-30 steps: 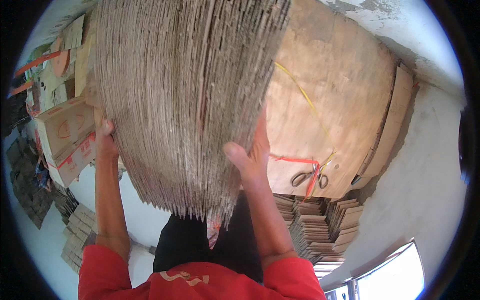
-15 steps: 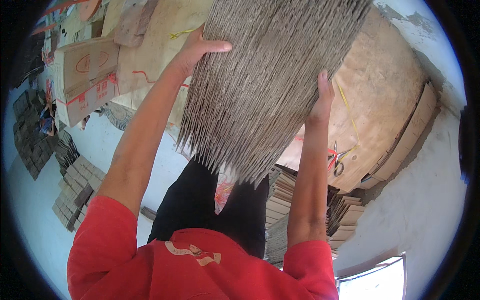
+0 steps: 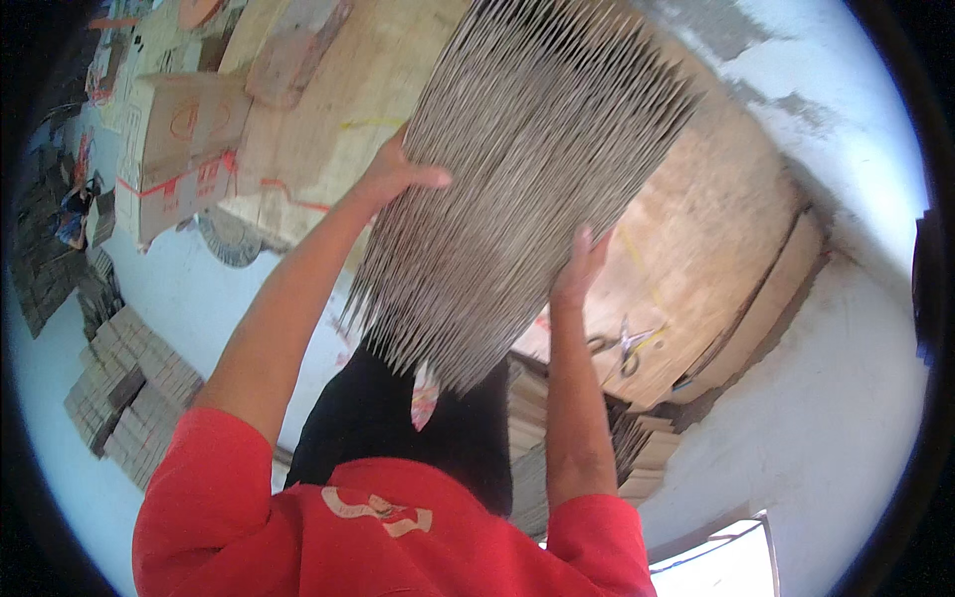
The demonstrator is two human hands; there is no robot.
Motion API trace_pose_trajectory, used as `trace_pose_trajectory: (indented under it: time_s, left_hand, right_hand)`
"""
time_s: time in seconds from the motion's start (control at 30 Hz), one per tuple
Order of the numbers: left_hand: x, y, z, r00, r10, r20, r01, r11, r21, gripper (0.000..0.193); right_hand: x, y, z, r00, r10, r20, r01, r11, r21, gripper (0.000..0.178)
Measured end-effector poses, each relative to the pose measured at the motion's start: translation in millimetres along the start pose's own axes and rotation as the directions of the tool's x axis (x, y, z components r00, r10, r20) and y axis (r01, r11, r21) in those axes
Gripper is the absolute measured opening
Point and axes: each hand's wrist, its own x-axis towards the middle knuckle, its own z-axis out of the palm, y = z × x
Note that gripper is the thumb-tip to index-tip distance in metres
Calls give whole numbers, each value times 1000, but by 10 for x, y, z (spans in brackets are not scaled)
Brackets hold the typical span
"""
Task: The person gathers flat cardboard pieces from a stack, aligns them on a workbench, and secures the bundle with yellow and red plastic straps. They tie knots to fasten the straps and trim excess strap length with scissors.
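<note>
A thick stack of flat cardboard sheets [image 3: 517, 189] stands on edge in front of me, its many grey-brown edges facing the camera. My left hand [image 3: 393, 174] presses against the stack's left side, thumb over the front. On the right side my right hand [image 3: 579, 269] lies flat, fingers pointing up. Both hands clamp the stack between them, held above my lap and tilted to the right.
A big sheet of brown cardboard [image 3: 696, 249] lies on the floor behind, with scissors [image 3: 622, 346] on it. A cardboard box [image 3: 179, 149] sits at upper left. Low piles of cut cardboard [image 3: 129, 388] lie at left and more piles [image 3: 637, 438] under the right arm.
The stack has swung from the left and centre toward the upper right and tilted more. Both hands went with it, the left hand rising along the stack's side.
</note>
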Motion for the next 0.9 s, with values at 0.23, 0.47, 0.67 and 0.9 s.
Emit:
trace_pose_trajectory:
  time_s: [0.23, 0.47, 0.67, 0.9]
  left_hand:
    - [14, 47, -2, 998, -51, -29, 50, 998, -22, 101]
    - [22, -34, -2, 996, -89, -32, 86, 994, -73, 98]
    - [-3, 68, 53, 998, -53, -32, 53, 998, -19, 98]
    - [66, 20, 56, 999, -14, -30, 12, 998, -69, 97]
  right_hand:
    - [65, -141, -170, 993, -22, 117, 62, 933, -354, 77]
    - [518, -897, 180, 786, -270, 556, 609, 185, -771, 96]
    - [594, -924, 353, 791, -60, 609, 611, 128, -781, 90]
    - [685, -886, 1162, 424, -221, 878, 897, 235, -374, 82]
